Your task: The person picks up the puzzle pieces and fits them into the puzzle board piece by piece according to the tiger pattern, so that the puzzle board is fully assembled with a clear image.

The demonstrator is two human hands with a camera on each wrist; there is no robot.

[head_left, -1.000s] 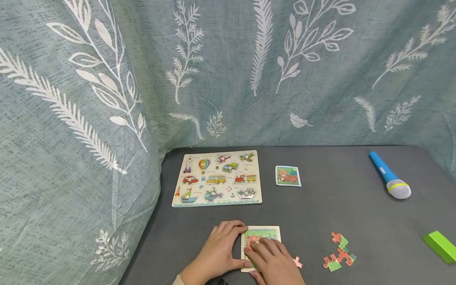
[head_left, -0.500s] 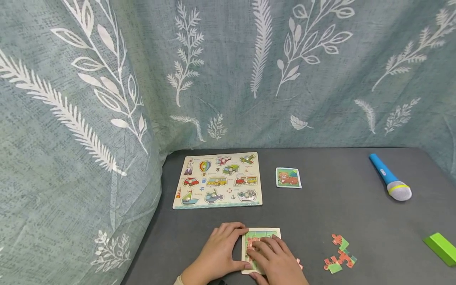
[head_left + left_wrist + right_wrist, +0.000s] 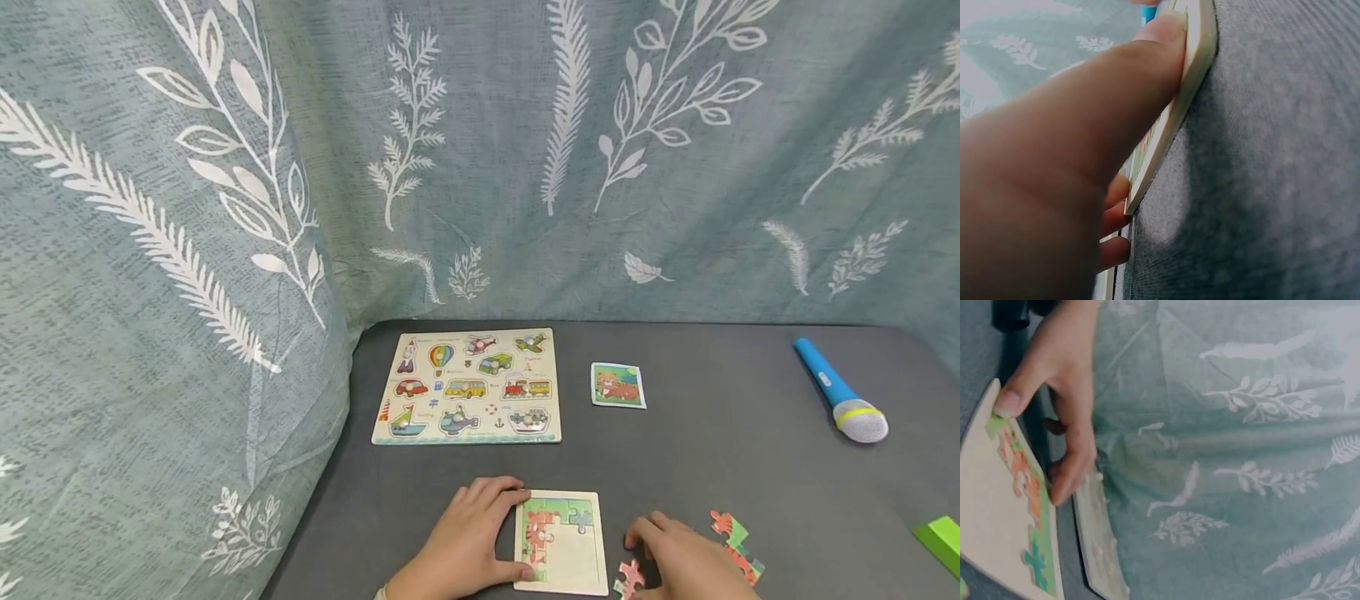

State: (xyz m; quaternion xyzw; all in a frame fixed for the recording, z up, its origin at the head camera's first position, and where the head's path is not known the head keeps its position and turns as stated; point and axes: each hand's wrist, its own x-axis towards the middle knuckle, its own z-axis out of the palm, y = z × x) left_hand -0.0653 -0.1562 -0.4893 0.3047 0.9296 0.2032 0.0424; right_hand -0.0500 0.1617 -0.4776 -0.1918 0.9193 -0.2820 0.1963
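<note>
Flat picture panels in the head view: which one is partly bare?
The square cream wooden jigsaw tray, lowest in view: red-green pieces cover only its top and left. The cream rectangular vehicle board and white-edged animal card show complete pictures.

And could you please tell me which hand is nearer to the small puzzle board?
The left hand: it holds the small puzzle board by its left side. The right hand is apart from it, to its right, by a loose piece.

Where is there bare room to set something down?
Free: dark grey tabletop between the square picture card and the blue microphone. Crowded: the front, where left hand, square wooden puzzle tray, right hand and red-green jigsaw pieces cluster.
</note>
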